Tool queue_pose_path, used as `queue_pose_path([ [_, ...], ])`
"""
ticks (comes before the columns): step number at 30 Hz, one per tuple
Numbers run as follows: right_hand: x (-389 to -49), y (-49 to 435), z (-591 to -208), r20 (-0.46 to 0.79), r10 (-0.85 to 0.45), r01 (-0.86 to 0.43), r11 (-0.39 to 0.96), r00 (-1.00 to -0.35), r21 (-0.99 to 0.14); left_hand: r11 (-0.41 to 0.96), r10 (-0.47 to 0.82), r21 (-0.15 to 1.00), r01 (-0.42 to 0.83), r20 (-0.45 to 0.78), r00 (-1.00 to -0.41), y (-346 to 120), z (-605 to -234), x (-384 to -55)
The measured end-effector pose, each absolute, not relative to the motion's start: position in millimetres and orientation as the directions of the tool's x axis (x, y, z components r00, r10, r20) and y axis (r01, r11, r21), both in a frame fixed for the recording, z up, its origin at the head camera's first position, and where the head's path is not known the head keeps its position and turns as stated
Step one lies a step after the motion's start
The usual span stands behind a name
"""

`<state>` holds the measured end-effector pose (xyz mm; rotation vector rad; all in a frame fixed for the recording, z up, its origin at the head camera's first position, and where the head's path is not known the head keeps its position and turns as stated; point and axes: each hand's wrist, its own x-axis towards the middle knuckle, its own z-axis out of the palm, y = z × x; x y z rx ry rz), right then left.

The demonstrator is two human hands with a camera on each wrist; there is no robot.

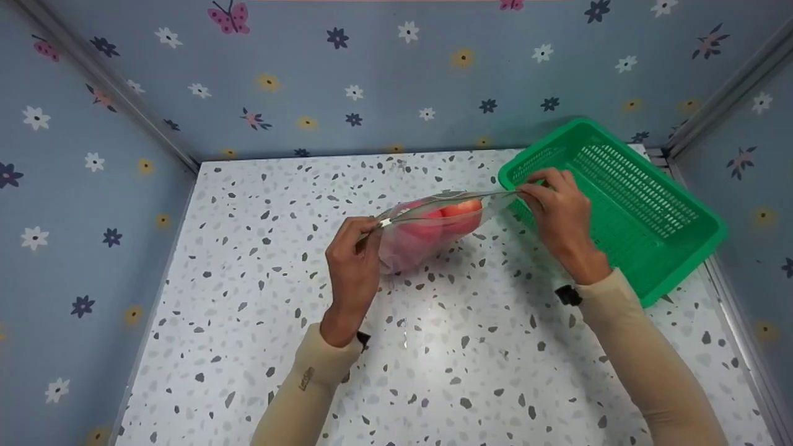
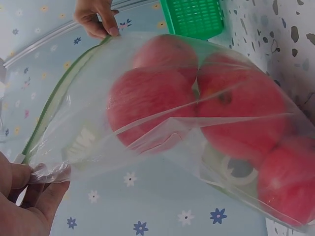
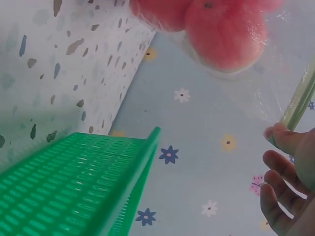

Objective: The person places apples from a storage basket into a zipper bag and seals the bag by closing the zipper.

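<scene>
A clear zip bag [image 1: 399,255] with a green zip strip [image 2: 53,96] holds several red apples [image 2: 241,105]. My left hand [image 1: 354,272] pinches the bag's top left corner, beside the white slider [image 1: 385,222]. At the opposite end of the strip, my right hand [image 1: 562,214] pinches the top right corner between thumb and index finger. The strip is stretched between both hands, and the apples sit low in the bag. From the head view I cannot tell whether the bag's bottom touches the table.
A green plastic basket [image 1: 681,207] with slotted walls stands on the right of the speckled white table [image 1: 260,297], beneath and beside my right hand. Flower-patterned panels [image 1: 396,80] enclose the table at the back and both sides.
</scene>
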<state>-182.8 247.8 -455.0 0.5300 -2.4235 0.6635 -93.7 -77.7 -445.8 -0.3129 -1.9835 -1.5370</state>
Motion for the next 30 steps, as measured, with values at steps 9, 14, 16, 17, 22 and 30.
queue_pose_path([
  [9,-176,252,-437,0.646,-0.215,-0.511,0.800,-0.733,-0.314,0.311,-0.197,0.789,0.529,0.598,-0.777,-78,-432,-96],
  [14,-171,255,-425,0.674,-0.216,-0.522,0.802,-0.707,-0.289,0.314,-0.206,0.774,0.550,0.621,-0.756,-79,-426,-100],
  [16,-170,255,-420,0.684,-0.210,-0.525,0.801,-0.698,-0.289,0.304,-0.209,0.771,0.560,0.627,-0.750,-79,-424,-102],
  [17,-170,255,-418,0.690,-0.206,-0.526,0.799,-0.694,-0.292,0.298,-0.211,0.770,0.565,0.630,-0.747,-79,-422,-103],
  [22,-169,254,-408,0.710,-0.156,-0.517,0.791,-0.687,-0.328,0.267,-0.224,0.771,0.578,0.634,-0.741,-80,-415,-107],
  [30,-164,254,-392,0.740,-0.104,-0.521,0.774,-0.665,-0.360,0.259,-0.234,0.770,0.583,0.636,-0.736,-81,-405,-111],
])
